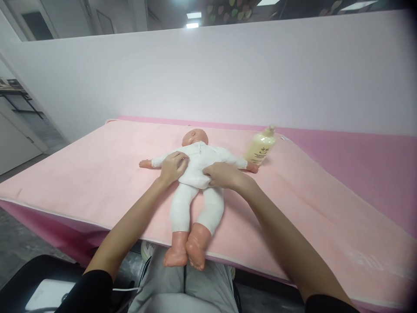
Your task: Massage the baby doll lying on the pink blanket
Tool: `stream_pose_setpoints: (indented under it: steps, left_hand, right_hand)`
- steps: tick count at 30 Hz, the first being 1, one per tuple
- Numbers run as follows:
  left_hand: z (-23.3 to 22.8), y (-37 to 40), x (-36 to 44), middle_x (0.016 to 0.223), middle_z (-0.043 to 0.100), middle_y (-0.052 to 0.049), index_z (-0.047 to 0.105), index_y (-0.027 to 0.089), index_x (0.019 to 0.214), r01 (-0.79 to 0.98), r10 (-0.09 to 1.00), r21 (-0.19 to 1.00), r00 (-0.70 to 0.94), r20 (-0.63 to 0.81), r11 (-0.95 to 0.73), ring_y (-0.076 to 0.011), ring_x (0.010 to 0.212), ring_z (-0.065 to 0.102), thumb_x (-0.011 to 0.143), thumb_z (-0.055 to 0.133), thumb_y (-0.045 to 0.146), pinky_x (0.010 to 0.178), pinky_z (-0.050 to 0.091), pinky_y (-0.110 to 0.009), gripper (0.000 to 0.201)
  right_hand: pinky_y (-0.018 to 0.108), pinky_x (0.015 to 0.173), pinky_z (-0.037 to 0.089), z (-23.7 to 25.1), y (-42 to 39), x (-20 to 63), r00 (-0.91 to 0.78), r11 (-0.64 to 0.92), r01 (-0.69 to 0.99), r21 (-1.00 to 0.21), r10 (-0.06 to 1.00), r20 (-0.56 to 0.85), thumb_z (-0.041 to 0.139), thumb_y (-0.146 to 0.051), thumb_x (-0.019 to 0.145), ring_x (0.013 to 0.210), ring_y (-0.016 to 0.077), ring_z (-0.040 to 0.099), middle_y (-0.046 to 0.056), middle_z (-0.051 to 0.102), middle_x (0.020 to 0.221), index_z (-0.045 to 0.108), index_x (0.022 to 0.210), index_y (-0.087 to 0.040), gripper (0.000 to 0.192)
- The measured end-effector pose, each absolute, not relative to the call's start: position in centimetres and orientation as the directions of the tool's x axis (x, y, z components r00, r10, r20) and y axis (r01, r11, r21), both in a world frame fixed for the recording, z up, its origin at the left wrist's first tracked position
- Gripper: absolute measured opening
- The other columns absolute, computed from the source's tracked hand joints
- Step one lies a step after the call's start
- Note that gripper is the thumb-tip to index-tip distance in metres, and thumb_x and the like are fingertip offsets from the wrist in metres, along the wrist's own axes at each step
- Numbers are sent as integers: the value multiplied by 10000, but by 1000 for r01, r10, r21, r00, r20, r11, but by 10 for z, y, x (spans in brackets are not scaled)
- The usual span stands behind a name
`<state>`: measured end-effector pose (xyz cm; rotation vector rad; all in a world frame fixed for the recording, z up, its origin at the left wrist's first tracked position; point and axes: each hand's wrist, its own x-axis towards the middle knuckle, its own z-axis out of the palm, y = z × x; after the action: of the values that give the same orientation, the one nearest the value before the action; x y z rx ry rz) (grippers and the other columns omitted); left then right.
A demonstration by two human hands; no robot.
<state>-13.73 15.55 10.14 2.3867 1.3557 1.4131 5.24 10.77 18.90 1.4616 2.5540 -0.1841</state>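
Note:
A baby doll (197, 150) with a bare head, hands and feet lies on the pink cover, head toward the wall and arms spread. White fabric clothes its torso, arms and legs; the white top (194, 170) ends at the hips above the white legs (181, 206). At the left side of the chest, my left hand (175, 167) has its fingers curled against the top. My right hand (223, 174) is closed at the other side near the waist, thumb and fingers pinching the top. The doll's feet (187, 248) reach over the table's front edge.
A pale yellow pump bottle (260, 147) stands tilted-looking beside the doll's hand on the right. The pink cover (97, 174) spreads over the table, against a white wall (228, 74). A black chair (35, 271) with a white device (50, 295) and cable is at lower left.

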Motion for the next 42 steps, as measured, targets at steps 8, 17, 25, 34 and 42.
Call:
stream_pose_setpoints:
  steps: [8, 17, 25, 34, 42]
  left_hand:
    - [118, 149, -140, 1127, 692, -13, 696, 246, 1058, 486, 775, 611, 483, 408, -625, -233, 1078, 608, 804, 636, 285, 961, 477, -364, 264]
    - [116, 150, -135, 969, 739, -1, 728, 204, 961, 606, 807, 532, 457, 374, -591, -201, 903, 661, 770, 610, 232, 800, 492, -308, 226]
    - [119, 148, -135, 978, 738, -7, 731, 217, 998, 637, 768, 430, 506, 392, -639, -215, 915, 655, 836, 577, 263, 804, 470, -318, 228]
    - [101, 164, -132, 1209, 655, -81, 625, 173, 1187, 678, 735, 431, 243, 633, -596, -249, 1152, 565, 897, 510, 237, 1026, 419, -407, 319]
    - [90, 188, -129, 1129, 661, -62, 653, 198, 1101, 701, 855, 521, 260, 450, -487, -252, 1093, 582, 793, 633, 208, 999, 443, -407, 309]
  right_hand:
    - [286, 575, 307, 183, 128, 61, -528, 540, 841, -41, 800, -285, 646, -243, 720, 698, 181, 550, 22, 596, 729, 537, 699, -201, 119]
    - [271, 672, 422, 196, 146, 93, -524, 452, 760, -466, 851, -29, 579, -466, 808, 845, 183, 603, 47, 665, 970, 620, 1009, -217, 323]
    - [300, 634, 349, 156, 151, 62, -486, 492, 864, -104, 870, 81, 520, -168, 821, 774, 194, 568, 105, 672, 904, 631, 927, -139, 156]
    - [321, 602, 285, 147, 156, 55, -480, 496, 866, -62, 860, 172, 521, -65, 795, 654, 176, 510, 104, 630, 746, 635, 772, -134, 136]
    - [313, 588, 271, 142, 159, 51, -505, 512, 859, -9, 849, 155, 476, -67, 799, 702, 181, 531, 122, 656, 831, 636, 877, -115, 184]
